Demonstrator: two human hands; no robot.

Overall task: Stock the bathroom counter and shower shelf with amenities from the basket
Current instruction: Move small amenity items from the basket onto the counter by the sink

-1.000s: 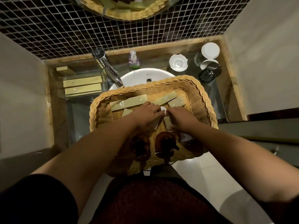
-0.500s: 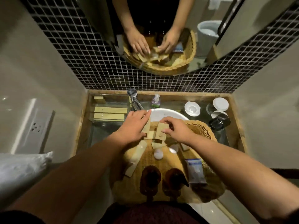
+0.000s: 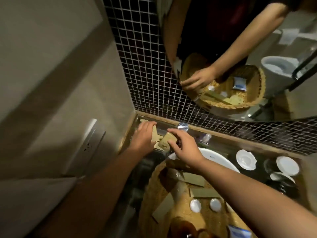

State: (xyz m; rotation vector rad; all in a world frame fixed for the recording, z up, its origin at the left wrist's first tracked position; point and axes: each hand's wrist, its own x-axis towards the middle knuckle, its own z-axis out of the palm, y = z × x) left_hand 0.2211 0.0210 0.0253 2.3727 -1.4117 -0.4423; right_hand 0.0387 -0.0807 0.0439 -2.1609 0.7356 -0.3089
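Both hands have left the basket (image 3: 151, 194) for the counter's back left corner. Her left hand (image 3: 143, 138) lies flat, fingers together, over small tan packets (image 3: 157, 143) by the wall. Her right hand (image 3: 186, 148) pinches another packet (image 3: 165, 140) at its edge, just beside them. Two white caps (image 3: 195, 205) lie in the basket.

**Dim tiled bathroom corner**

A plain beige wall (image 3: 51, 57) fills the left side, carrying a white power socket (image 3: 89, 140). The back wall is dark mosaic tile (image 3: 145, 74) with pale grout, just beyond the fingertips. Above it hangs a mirror (image 3: 283, 40), reflecting a white toilet (image 3: 277, 69). Light is low and warm.
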